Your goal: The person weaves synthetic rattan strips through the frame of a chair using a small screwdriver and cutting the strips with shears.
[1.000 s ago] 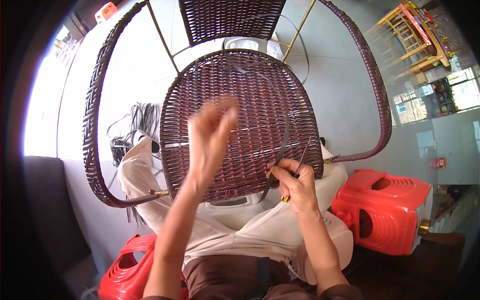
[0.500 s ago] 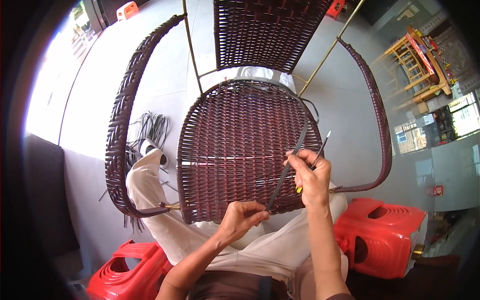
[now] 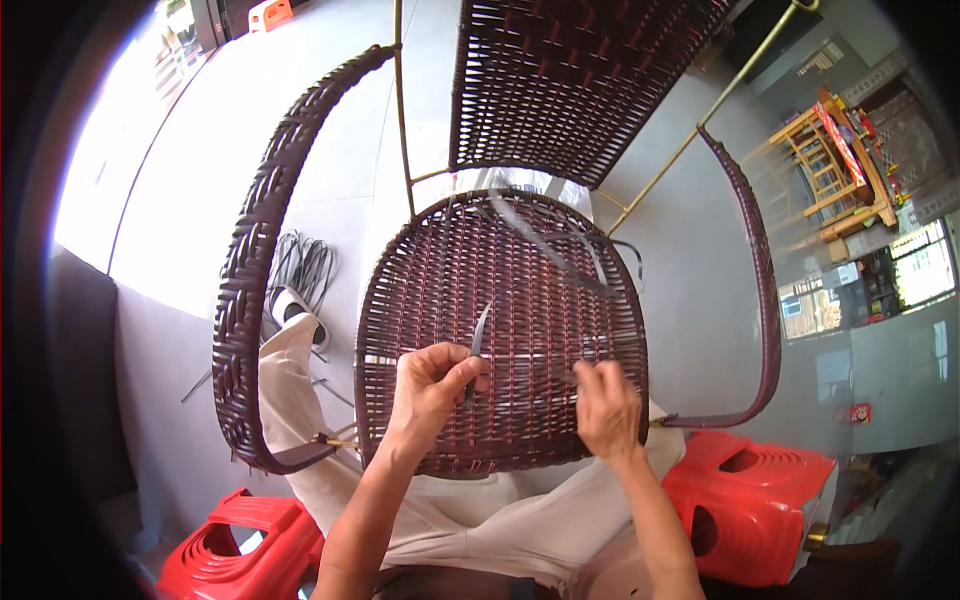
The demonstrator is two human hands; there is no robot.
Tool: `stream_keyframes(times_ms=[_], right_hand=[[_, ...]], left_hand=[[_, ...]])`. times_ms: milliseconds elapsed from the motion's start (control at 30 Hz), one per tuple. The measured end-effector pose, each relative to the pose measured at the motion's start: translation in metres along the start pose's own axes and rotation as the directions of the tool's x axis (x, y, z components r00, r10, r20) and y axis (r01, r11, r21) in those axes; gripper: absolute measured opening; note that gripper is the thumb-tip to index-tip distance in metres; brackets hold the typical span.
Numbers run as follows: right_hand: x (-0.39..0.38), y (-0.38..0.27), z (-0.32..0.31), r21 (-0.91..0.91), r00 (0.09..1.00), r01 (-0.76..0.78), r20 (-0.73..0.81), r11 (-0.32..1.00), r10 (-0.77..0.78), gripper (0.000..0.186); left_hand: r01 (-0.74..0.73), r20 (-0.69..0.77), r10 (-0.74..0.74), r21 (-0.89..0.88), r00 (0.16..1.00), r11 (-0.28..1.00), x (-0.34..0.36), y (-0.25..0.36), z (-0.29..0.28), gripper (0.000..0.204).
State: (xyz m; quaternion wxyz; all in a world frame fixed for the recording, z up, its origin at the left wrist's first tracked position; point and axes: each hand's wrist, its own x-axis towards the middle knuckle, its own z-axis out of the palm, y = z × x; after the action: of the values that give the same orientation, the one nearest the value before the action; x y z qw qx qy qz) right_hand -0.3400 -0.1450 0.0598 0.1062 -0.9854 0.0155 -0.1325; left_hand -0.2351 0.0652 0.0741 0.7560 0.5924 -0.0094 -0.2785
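Left hand (image 3: 432,388): pinching a thin, pointed grey piece (image 3: 480,332).
Right hand (image 3: 606,405): blurry, fingers curled; I can't tell if it holds anything.
Brown woven chair seat (image 3: 530,320): below both hands.
Long grey strip (image 3: 535,238): over the seat's back part.

Two red plastic stools are positioned at the lower left (image 3: 280,540) and lower right (image 3: 750,503) of the view. A smaller-appearing orange stool (image 3: 258,20) stands at the upper left. Light wooden slatted furniture (image 3: 884,198) occupies the upper right, above a reflective surface (image 3: 900,370).
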Motion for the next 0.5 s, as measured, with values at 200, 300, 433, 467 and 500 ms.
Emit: stream_keyframes(times_ms=[200, 300, 433, 467, 500], right_hand=[[0.017, 0.009, 0.030, 0.006, 0.943, 0.322, 0.082, 0.947, -0.322, 0.046], [0.039, 0.009, 0.045, -0.035, 0.896, 0.442, 0.072, 0.896, -0.439, 0.043], [0.045, -0.001, 0.038, 0.086, 0.890, 0.457, -0.053, 0.885, -0.454, 0.027], [0.042, -0.006, 0.027, 0.085, 0.885, 0.464, -0.091, 0.882, -0.457, 0.020], [0.043, -0.014, 0.018, 0.095, 0.885, 0.457, -0.152, 0.884, -0.441, 0.018]], left_hand=[[0.001, 0.075, 0.003, -0.052, 0.997, 0.999, 0.037, 0.006, 0.018, 0.010], [-0.045, 0.059, 0.050, -0.070, 0.997, 0.996, 0.051, 0.004, 0.020, 0.011], [-0.005, -0.012, 0.006, 0.064, 1.000, 0.998, 0.060, 0.008, 0.008, 0.011], [-0.028, -0.015, 0.029, 0.063, 0.999, 0.998, 0.063, 0.002, 0.004, 0.011], [-0.019, -0.035, 0.022, 0.076, 0.999, 0.997, 0.063, 0.001, 0.001, 0.011]])
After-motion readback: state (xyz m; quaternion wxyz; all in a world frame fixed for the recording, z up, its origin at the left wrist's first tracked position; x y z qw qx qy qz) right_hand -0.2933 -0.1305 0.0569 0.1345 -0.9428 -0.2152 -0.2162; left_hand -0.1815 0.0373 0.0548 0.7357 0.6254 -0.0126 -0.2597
